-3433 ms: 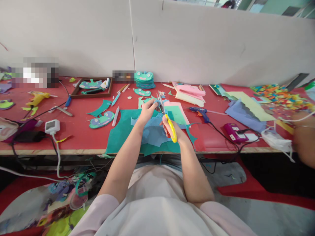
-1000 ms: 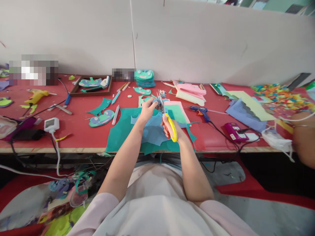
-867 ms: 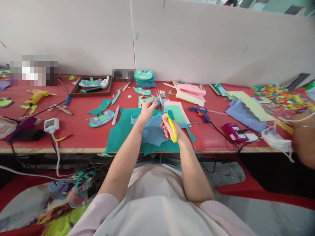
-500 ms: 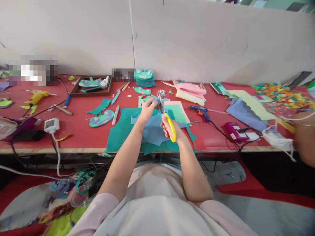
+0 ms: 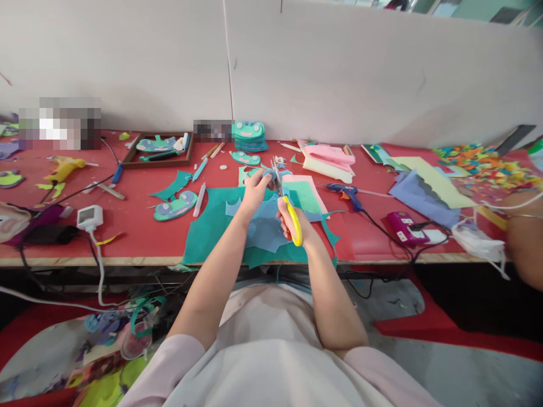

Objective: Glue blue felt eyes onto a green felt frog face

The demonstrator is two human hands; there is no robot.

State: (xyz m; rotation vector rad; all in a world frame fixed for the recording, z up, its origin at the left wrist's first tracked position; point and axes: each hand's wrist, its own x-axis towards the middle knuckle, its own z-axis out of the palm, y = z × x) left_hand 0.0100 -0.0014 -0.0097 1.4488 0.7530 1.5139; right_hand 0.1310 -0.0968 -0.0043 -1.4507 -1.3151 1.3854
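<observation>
My right hand [image 5: 292,220] is wrapped round the yellow-handled scissors [image 5: 293,221], whose blades point up and away from me. Between the fingertips of my left hand [image 5: 256,187] is a small blue felt piece [image 5: 268,174], right beside the blades. Whether the blades touch the felt I cannot tell. Below my hands, a blue felt sheet [image 5: 265,229] with cut edges lies over a dark green felt sheet [image 5: 212,226]. A light green sheet [image 5: 303,195] sits under the scissors' far side.
A stack of green felt faces [image 5: 249,137] stands against the wall. To the left are a brown tray [image 5: 156,164] and a yellow glue gun [image 5: 68,168]. On the right lie a blue glue gun [image 5: 345,194], a purple power socket [image 5: 405,227] and another person's arm [image 5: 526,243].
My hands stay nearly in place, with the scissors and felt shifting only very slightly. The whole view has tilted a little.
</observation>
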